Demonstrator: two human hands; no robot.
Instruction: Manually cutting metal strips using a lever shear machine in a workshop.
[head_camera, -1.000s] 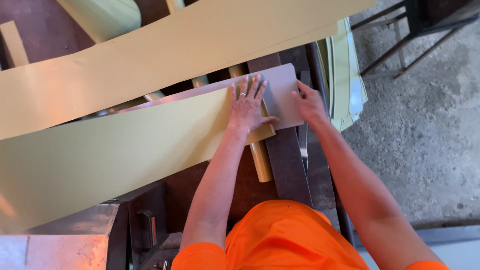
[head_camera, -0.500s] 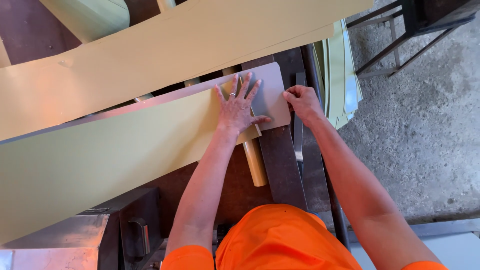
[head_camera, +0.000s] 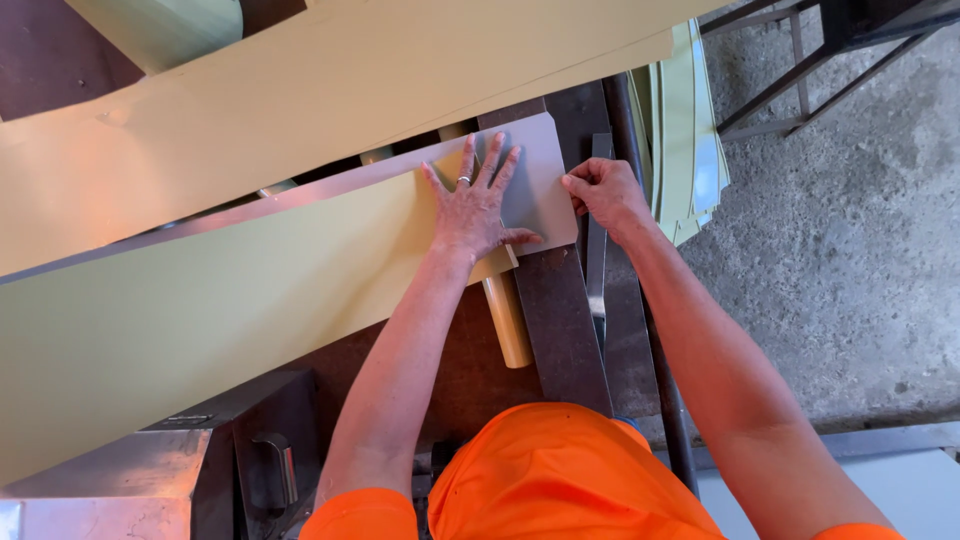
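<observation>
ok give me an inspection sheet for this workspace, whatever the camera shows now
surface: dark metal machine bed, worn.
job's things: long pale yellow sheet with a bare grey end; a yellow roller sticks out beneath it.
clutter: stack of yellow sheets at the bed's far side; another large yellow sheet above.
grippers: left hand flat, fingers spread on the sheet; right hand pinching the grey end's edge.
cables: nothing seen.
surroundings: concrete floor, dark metal frame, grey metal box.
</observation>
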